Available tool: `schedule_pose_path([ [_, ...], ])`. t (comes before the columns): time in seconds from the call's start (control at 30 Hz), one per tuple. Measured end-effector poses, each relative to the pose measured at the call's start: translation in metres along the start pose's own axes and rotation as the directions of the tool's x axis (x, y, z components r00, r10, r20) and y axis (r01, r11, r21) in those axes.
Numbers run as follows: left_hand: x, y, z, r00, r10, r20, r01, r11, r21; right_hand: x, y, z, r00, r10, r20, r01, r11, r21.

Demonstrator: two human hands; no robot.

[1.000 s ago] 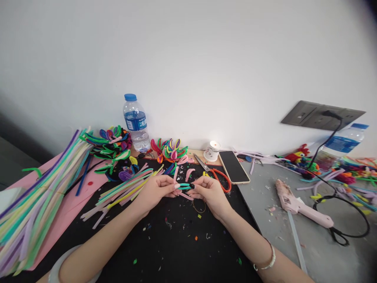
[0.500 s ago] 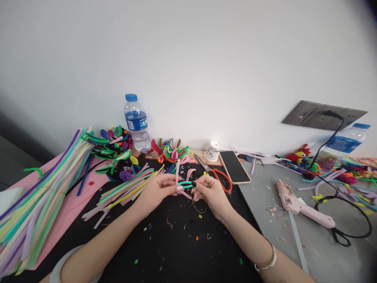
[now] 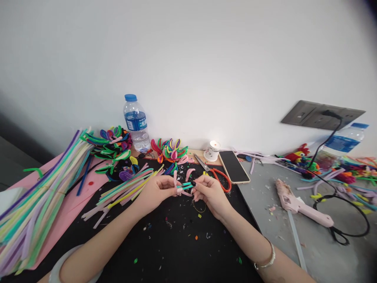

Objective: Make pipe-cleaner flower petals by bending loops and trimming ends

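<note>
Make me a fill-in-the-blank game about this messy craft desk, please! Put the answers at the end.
1. A small turquoise piece is held ____ the left hand and the right hand.
2. In the picture, the phone lies to the ____ of the small white cup.
3. The upright bottle left of the cup has a cap coloured ____.
4. The glue gun on the grey surface is coloured ____.

Missing words: between; right; blue; pink.
</note>
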State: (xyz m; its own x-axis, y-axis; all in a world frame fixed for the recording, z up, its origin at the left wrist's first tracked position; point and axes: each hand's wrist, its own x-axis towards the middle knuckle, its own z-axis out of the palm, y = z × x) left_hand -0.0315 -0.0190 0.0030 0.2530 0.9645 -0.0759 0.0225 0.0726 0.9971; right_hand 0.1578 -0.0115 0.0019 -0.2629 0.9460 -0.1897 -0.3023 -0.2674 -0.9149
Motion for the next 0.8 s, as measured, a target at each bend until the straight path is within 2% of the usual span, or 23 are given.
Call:
schedule_pose_path([
  [0.4,0.0005,0.0047,-0.0015,0.998,-0.047,-0.048,0.048,0.999,0.006,-0.0015,0.0026,0.0008,1.000,-0.009,0.029,0.011,0.999,-0.044],
  [0.57,0.0011,0.0017,-0.0017,0.999,-0.030,-0.024,0.029,0.998,-0.051,-0.0002,0.0045,-0.0002,0.999,0.001,0.039,0.002,0.998,-0.065],
  [0.8,0.0017,0.0022,0.0010,0.992,-0.116,-0.057,0.106,0.981,-0.161,-0.0004,0.0076,0.0015,0.993,-0.120,0.001,0.118,0.977,-0.179],
])
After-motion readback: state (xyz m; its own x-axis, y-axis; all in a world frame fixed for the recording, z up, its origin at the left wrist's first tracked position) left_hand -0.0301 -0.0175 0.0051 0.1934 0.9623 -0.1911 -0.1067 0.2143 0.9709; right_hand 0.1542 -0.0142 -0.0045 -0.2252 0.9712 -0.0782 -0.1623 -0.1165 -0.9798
